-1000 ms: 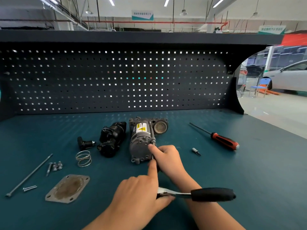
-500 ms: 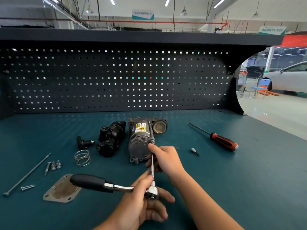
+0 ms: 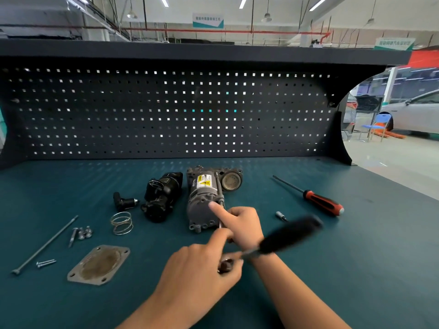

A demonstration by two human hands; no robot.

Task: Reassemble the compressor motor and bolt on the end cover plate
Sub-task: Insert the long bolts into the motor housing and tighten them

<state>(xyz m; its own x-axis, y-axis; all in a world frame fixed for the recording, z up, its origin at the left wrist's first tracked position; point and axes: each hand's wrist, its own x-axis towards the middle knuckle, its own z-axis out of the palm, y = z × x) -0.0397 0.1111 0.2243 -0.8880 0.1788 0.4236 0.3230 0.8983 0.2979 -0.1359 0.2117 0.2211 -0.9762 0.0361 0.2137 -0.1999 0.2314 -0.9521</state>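
**Ratchet at the near end of the motor**

The grey motor (image 3: 204,200) lies on the green bench top (image 3: 356,257), its yellow warning label facing up and its round end toward the person. The right hand (image 3: 242,224) rests against the motor's near end, index finger stretched along the housing beside a long thin bolt that runs down its side; the other fingers curl around the extension bar there. The left hand (image 3: 202,271) is clenched around the head of a ratchet (image 3: 280,236), whose black handle is blurred and points off to the right, above the right wrist.

The cover plate (image 3: 98,264) lies flat on the bench to the left of the hands, apart from the motor. Near it are a long rod (image 3: 45,244), a few loose bolts (image 3: 82,233) and a wire spring (image 3: 121,223). A black pump body (image 3: 162,197) sits just left of the motor. A red-handled screwdriver (image 3: 316,200) and a small bit (image 3: 281,216) lie to the right.
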